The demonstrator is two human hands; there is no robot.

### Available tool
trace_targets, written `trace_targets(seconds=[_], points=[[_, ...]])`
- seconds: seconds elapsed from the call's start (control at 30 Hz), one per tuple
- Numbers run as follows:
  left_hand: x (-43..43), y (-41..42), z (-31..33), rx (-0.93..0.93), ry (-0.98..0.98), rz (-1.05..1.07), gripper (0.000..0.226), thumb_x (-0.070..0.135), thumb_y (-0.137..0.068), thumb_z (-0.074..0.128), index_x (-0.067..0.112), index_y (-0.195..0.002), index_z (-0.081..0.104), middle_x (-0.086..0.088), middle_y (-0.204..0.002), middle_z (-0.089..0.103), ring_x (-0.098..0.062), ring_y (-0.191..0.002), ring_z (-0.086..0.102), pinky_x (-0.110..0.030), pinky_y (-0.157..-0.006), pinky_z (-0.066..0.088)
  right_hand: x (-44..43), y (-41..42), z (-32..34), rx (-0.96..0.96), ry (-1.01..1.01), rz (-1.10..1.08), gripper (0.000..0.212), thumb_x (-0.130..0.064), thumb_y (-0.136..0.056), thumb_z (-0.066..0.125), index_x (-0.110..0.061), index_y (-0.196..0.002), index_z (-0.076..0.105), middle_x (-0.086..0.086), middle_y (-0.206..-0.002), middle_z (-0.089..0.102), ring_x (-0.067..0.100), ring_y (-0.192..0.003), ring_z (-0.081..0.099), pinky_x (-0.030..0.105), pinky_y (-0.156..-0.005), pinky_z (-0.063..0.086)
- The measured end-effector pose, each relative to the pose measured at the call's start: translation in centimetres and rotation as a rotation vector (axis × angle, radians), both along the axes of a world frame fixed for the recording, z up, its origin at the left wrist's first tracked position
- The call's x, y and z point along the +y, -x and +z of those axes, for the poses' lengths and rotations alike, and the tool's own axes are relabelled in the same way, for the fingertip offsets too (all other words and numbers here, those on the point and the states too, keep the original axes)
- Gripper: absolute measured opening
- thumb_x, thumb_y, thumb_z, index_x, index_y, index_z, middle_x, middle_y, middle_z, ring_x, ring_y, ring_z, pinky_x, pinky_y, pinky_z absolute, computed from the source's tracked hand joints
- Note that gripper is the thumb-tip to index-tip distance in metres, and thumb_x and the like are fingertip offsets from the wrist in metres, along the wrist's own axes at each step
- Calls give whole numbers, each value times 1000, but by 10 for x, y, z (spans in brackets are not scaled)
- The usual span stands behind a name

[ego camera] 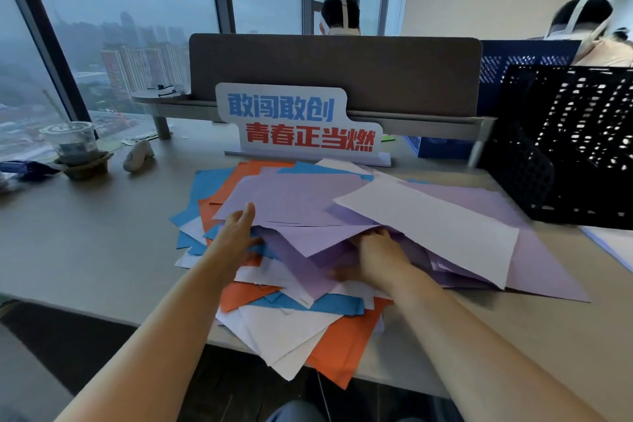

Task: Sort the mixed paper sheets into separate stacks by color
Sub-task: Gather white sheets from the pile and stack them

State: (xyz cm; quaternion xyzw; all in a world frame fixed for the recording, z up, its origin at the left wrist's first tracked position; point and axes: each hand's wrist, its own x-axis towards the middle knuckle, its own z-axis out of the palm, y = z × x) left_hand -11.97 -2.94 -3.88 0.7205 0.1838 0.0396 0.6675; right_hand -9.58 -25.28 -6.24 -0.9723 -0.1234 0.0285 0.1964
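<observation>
So the heap of paper (pixel 301 271) is sitting all mixed up in the middle of the desk (pixel 85 250), and nothing's looking split by color yet. Purple sheets (pixel 291 195) are lying on top, a white sheet (pixel 428 216) is draping over the right side, and orange sheets (pixel 342 346) and blue sheets (pixel 191 188) are poking out underneath.

The left hand (pixel 236 233) is lying flat with straight fingers against the left edge of the purple layer, holding nothing. The right hand (pixel 380 257) is digging in under the purple. Its fingertips are hidden and blurry, so I can't tell if it's gripping anything.

What's worrying me: lifting the purple bunch like this is probably going to drag that white sheet along, since it's resting right on it, and then the colors are getting mixed again. The front sheets are also hanging over the desk edge, so one careless shove is likely sending them to the floor. And the black crate (pixel 565 147) is crowding the right side, leaving little stacking room there.
</observation>
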Motion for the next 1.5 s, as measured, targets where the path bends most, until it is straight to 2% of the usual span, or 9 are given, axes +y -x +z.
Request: trace_targets(seconds=[0.1,0.27,0.57,0.7,0.8,1.03,1.2,1.33,1.5], points=[[6,1,-4,31,-21,63,50,38,-97,45,14,-139,34,-12,-134,44,-29,-114,51,-45,-99,45,3,-5,0,-26,159,11,79,-65,-68,66,-36,-137,40,-3,-148,36,30,-132,33,43,-106,34],[10,7,-5,176,-84,-25,37,5,-88,46,5,-126,44,-9,-82,49,-21,-75,51,-33,-73,45,9,-5,0,-79,140,-50,72,-62,-73,64,-36,-136,43,-2,-147,39,30,-132,35,42,-105,36],[1,20,9,276,127,-73,17,13,-94,50,5,-109,48,-14,-90,56,-27,-83,56,-38,-79,51,8,-12,-16,-261,-21,-173,38,-15,-92,49,-19,-129,55,10,-127,60,31,-117,53,35,-93,46],[1,15,-2,244,30,-137,45,25,-86,66,12,-123,43,-10,-102,53,-23,-91,56,-40,-90,52,-5,-17,-16,-357,-207,-184,45,7,-81,48,-11,-120,61,12,-122,61,34,-116,53,39,-93,45],[-5,10,-9,155,-94,-85,79,26,-76,75,21,-140,28,-6,-122,51,-27,-107,57,-44,-94,50,-5,-14,-14,-553,-303,-198,16,2,-78,60,-5,-92,63,15,-96,63,35,-92,55,36,-73,43],[-23,3,-12,-3,235,135,47,2,-81,68,7,-122,46,-13,-102,62,-27,-85,65,-36,-74,59,-1,-2,-5,-643,-428,-170,28,-26,-84,69,-17,-70,47,-4,-60,48,17,-53,44,16,-47,25],[-41,5,7,66,326,-40,8,3,-91,54,5,-86,60,-10,-75,63,-21,-65,61,-26,-52,56,3,17,18,-242,-214,160,49,-61,-71,68,-22,-101,64,-9,-93,64,10,-83,60,19,-71,42],[-48,0,28,-72,342,-100,14,6,-92,55,9,-78,59,-5,-67,62,-10,-51,61,-18,-47,53,1,21,35,-390,58,44,27,-31,-91,54,-24,-117,58,0,-116,64,23,-106,58,29,-81,43],[-56,8,49,-340,449,-242,32,35,-98,35,18,-94,61,-1,-98,68,-15,-98,65,-32,-82,52,-22,24,67,-652,-185,10,16,-17,-93,55,-14,-95,70,12,-83,70,31,-78,64,29,-66,45]])
